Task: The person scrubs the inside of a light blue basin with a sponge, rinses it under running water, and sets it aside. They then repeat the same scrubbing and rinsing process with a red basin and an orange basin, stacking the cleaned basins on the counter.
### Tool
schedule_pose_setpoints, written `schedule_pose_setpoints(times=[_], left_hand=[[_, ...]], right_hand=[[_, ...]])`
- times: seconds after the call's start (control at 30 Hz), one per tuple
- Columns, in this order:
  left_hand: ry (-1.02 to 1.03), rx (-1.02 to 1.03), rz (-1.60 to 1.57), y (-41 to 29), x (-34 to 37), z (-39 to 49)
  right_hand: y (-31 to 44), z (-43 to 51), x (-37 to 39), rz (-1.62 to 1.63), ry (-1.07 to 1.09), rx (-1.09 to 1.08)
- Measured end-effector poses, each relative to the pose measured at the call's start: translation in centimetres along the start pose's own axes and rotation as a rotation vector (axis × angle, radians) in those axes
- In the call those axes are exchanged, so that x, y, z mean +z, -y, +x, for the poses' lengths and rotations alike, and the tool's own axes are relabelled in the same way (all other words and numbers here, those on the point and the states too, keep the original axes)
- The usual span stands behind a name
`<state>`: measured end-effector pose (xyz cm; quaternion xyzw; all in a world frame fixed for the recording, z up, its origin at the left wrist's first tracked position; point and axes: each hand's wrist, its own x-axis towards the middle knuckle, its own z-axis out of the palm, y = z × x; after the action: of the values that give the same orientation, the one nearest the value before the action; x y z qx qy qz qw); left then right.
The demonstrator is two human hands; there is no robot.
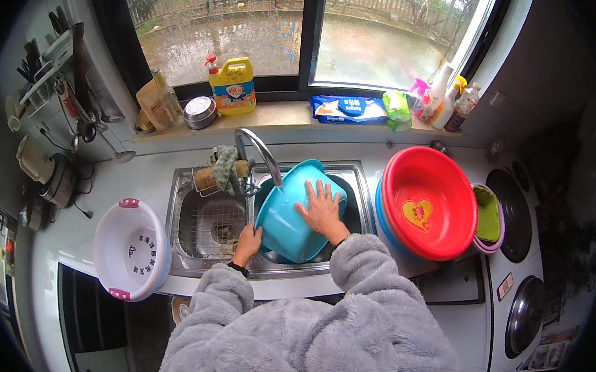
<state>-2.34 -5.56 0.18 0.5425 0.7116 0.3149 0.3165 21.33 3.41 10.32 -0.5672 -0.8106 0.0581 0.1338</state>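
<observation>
A turquoise plastic basin (290, 227) is tilted on its side in the right bowl of a stainless steel double sink (365, 201), its outer bottom facing up. My left hand (247, 244) grips the basin's rim at the near left. Spread flat against its outer surface is my right hand (322, 208), fingers apart and pressing on it. The curved chrome faucet (261, 150) reaches over the basin, its spout end close to the wall, where a little water seems to run. The basin's inside is hidden from me.
A white basin (122, 246) stands left of the sink, with a red basin (432, 195) stacked on a blue one at right. A wire rack holds a cloth (226, 168) and sponge. Bottles, a yellow detergent jug (234, 88) and a wipes pack (347, 110) line the sill.
</observation>
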Motion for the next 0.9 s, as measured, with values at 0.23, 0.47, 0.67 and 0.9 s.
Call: schedule_pose_setpoints(times=[0.23,0.47,0.67,0.9], left_hand=[[-0.076,0.236,-0.213,-7.1,-0.8,2.5],[-0.092,0.186,-0.111,-7.9,0.2,2.7],[-0.076,0.190,-0.132,-6.6,0.4,2.1],[-0.166,0.205,-0.132,-5.4,1.0,1.8]], right_hand=[[3.0,-7.1,1.6,-0.159,-0.105,-0.267],[2.7,-7.1,1.9,-0.126,-0.139,-0.414],[1.1,0.4,1.6,0.112,-0.101,-0.067],[5.0,-1.9,3.9,-0.041,-0.089,-0.253]])
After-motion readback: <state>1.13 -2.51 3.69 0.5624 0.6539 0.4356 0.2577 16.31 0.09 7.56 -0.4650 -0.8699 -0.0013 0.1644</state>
